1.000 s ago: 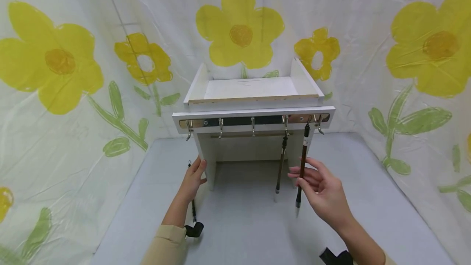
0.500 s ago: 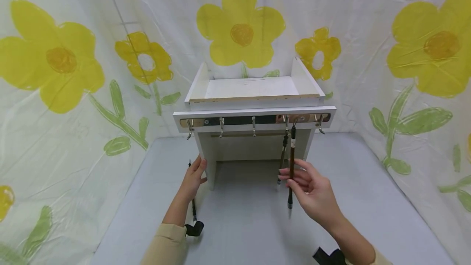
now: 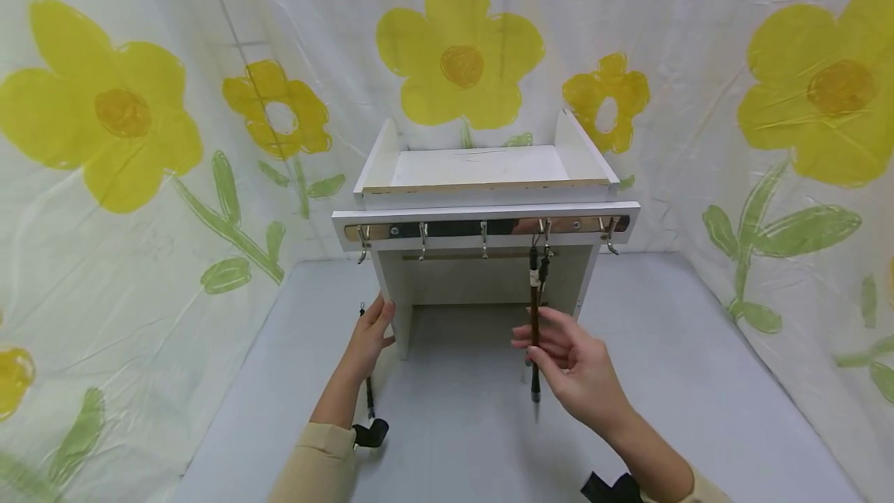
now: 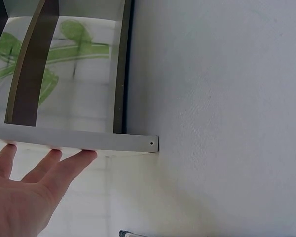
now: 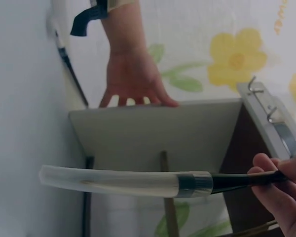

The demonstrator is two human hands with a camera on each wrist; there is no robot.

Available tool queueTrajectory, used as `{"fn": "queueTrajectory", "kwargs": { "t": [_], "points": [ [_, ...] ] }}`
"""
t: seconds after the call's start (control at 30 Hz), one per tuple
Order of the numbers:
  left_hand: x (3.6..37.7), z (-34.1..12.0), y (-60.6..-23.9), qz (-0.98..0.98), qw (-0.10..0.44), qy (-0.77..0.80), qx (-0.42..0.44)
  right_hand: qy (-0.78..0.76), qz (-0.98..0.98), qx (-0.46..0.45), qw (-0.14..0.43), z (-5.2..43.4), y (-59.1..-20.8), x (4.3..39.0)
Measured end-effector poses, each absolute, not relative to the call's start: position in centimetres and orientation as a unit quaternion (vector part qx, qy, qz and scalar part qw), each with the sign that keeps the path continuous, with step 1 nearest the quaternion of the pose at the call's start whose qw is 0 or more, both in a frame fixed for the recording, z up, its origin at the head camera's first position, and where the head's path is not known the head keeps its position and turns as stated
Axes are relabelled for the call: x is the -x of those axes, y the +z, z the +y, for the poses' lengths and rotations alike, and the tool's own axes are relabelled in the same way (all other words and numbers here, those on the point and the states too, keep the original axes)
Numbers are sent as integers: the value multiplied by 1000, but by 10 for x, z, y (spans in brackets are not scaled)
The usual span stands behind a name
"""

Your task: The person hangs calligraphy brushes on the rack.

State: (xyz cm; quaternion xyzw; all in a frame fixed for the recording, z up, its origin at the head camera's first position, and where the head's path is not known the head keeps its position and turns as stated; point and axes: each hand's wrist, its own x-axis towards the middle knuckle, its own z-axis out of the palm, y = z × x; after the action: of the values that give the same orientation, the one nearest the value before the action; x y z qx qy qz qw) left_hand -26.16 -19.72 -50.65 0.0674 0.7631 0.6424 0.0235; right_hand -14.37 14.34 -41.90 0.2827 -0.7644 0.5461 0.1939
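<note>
My right hand (image 3: 569, 359) pinches a calligraphy brush (image 3: 535, 317) upright, its tip down and its hanging loop up near the second hook (image 3: 548, 235) from the right. Whether the loop touches that hook, I cannot tell. A clear cap (image 5: 108, 181) covers the bristles in the right wrist view. Just behind, another brush (image 3: 544, 270) hangs from the rail, partly hidden. My left hand (image 3: 366, 340) rests against the left side panel (image 4: 74, 137) of a white shelf (image 3: 482, 197); in the left wrist view its spread fingertips touch the panel's outer face.
A third brush (image 3: 370, 398) lies on the pale table (image 3: 447, 425), partly behind the left forearm. Several metal hooks stick out of the shelf's front rail (image 3: 447, 229). Behind stands a white curtain (image 3: 335, 99) with yellow flowers.
My right hand has carried the brush leftward along the rail, from near the rightmost hook to just left of the hanging brush. The left hand stays on the panel.
</note>
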Motion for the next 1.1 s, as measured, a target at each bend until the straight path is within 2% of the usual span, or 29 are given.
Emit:
{"fn": "queueTrajectory", "kwargs": {
  "t": [0.4,1.1],
  "points": [
    [263,-198,-509,758,27,648,-67,543,-752,-327,182,127,-429,145],
    [261,-198,-510,756,28,650,-66,544,-765,-317,135,120,-441,151]
  ]
}}
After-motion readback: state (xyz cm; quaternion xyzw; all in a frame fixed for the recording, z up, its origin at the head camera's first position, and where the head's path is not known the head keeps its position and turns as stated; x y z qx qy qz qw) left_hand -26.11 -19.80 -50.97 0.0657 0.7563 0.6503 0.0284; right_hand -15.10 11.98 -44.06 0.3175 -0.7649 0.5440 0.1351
